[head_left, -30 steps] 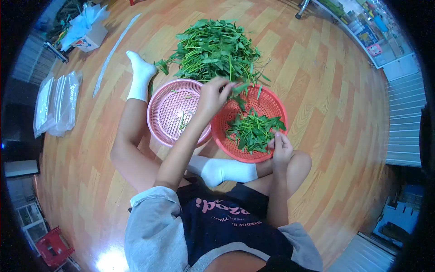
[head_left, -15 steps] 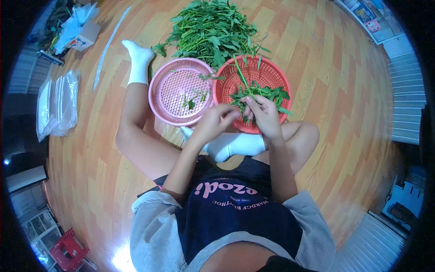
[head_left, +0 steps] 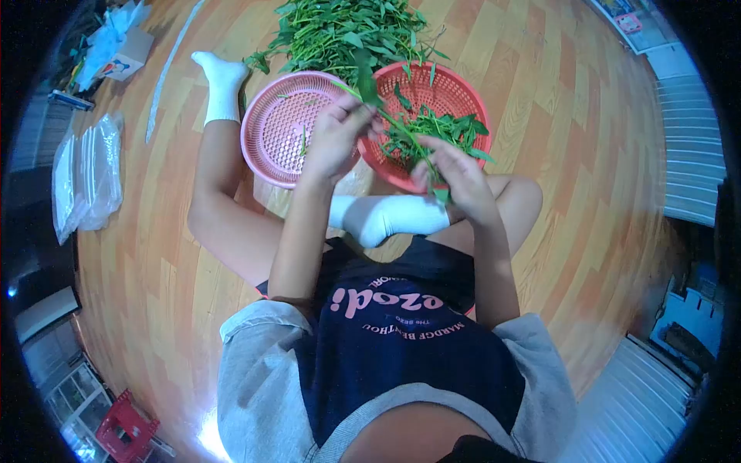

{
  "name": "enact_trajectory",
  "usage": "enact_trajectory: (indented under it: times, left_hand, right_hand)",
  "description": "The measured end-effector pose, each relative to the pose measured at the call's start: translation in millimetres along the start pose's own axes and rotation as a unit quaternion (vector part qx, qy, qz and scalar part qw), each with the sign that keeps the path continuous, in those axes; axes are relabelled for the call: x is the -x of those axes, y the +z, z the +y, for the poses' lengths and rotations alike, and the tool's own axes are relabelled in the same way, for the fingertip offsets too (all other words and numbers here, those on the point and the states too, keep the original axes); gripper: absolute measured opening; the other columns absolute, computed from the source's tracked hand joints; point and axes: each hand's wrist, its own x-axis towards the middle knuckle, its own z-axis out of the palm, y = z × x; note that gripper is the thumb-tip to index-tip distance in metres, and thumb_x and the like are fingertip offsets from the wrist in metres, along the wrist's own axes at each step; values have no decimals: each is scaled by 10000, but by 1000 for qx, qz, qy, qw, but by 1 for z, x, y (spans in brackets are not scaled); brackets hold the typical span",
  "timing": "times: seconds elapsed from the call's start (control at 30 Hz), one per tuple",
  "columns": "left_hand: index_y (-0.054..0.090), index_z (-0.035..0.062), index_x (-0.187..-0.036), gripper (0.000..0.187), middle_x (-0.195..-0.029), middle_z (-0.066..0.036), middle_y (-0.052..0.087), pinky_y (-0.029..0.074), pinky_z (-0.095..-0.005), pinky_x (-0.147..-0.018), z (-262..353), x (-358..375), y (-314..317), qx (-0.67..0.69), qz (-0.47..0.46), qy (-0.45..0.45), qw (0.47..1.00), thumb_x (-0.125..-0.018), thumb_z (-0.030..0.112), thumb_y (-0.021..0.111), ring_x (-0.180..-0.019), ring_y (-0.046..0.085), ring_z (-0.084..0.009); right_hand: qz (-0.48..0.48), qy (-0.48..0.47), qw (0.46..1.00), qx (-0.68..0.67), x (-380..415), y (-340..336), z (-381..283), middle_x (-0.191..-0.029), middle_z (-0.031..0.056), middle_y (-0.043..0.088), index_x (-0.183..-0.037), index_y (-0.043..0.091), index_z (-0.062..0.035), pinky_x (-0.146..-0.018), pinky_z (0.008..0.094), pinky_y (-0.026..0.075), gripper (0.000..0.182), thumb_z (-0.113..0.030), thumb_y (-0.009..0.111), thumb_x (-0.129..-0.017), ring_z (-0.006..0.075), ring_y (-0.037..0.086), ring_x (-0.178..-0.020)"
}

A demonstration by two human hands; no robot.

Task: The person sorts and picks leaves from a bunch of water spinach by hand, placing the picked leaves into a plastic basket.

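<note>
A long leafy green stem (head_left: 401, 127) stretches between my two hands above the baskets. My left hand (head_left: 336, 140) pinches its upper part, over the right side of the pink basket (head_left: 251, 127). Lower down, near the front rim of the red basket (head_left: 484, 96), my right hand (head_left: 463, 179) has its fingers closed around the leafy end, slightly blurred. Picked greens (head_left: 448, 127) lie in the red basket. A few small scraps are in the pink one, partly hidden by my left hand. Behind both baskets is a large heap of leafy stems (head_left: 340, 32).
My socked foot (head_left: 224, 81) rests left of the pink basket, and my other leg is folded in front. Clear plastic bags (head_left: 93, 174) and a white box (head_left: 127, 55) are on the left. A red stool (head_left: 127, 428) stands at lower left.
My hands have moved apart, the left one up and leftward, and the stem now spans them. The view has shifted, so the baskets and heap appear higher.
</note>
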Motion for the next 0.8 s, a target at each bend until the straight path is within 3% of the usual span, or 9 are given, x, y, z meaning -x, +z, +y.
enact_trajectory:
  times: [0.03,0.07,0.13,0.27,0.4,0.8]
  left_hand:
    - [585,-29,-942,178,-726,-50,585,432,-210,-599,2,1,-3,48,33,19,998,-871,126,537,-635,534,-91]
    - [578,-39,-931,183,-737,-61,591,451,-218,-616,4,2,-5,69,63,29,995,-880,128,524,-649,549,-102]
    - [575,-39,-931,185,-736,-63,592,458,-220,-628,10,5,-10,74,95,32,992,-884,131,520,-655,553,-105]
    - [568,-39,-925,188,-746,-79,599,483,-222,-646,14,9,-12,87,141,56,985,-887,138,518,-673,579,-117]
    - [569,-37,-910,180,-756,-95,607,492,-218,-624,10,10,-8,94,155,60,982,-880,135,528,-659,591,-123]
    - [584,-37,-838,173,-691,-83,610,480,-212,-579,-1,12,-2,19,223,97,970,-867,131,553,-611,589,-112]
  right_hand:
    - [3,4,1000,-3,-3,-1,4,-886,50,608,-1150,521,-6,-797,274,433,307,-182,486,-902,160,561,-857]
    - [90,-107,978,152,-7,-4,8,-898,65,608,-1137,532,-14,-814,284,422,300,-177,509,-887,172,555,-880]
    - [212,-272,861,373,-7,0,0,-924,106,609,-1047,586,-33,-854,312,390,259,-151,593,-817,213,535,-951]
    - [204,-271,845,412,-4,12,-7,-907,92,607,-903,633,-44,-799,329,404,172,-127,639,-753,233,537,-894]
    - [215,-283,801,482,-12,32,-3,-841,94,592,-898,628,-41,-759,335,388,174,-144,627,-758,249,525,-820]
    - [181,-243,846,439,-20,18,16,-809,107,617,-908,637,-11,-716,311,412,140,-69,573,-798,230,535,-778]
